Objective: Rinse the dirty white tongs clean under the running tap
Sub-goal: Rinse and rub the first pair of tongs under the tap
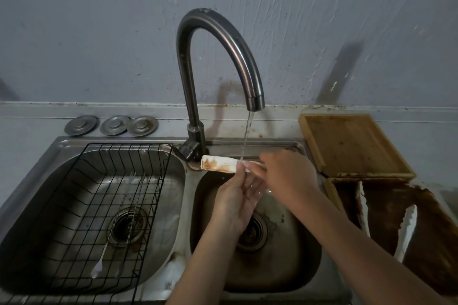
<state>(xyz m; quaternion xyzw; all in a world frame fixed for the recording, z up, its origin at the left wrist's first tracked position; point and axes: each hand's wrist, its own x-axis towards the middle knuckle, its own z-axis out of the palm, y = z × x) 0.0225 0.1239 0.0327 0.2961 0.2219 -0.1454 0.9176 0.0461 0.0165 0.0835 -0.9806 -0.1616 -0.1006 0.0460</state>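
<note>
The white tongs [219, 164] are pinched at mid-length between the fingertips of the left hand [235, 202], while their other end is closed inside the right hand [285, 176], at three o'clock from the stained blade. They are held level above the right basin of the sink [307, 277], with the stream [246, 136] from the tap [218, 39] landing right at the finger grip. Rust-brown residue is seen across the blade toward nine o'clock, so the rinse is judged barely begun. The handle end is hidden by the right hand; whether both arms are pressed together cannot be told.
</note>
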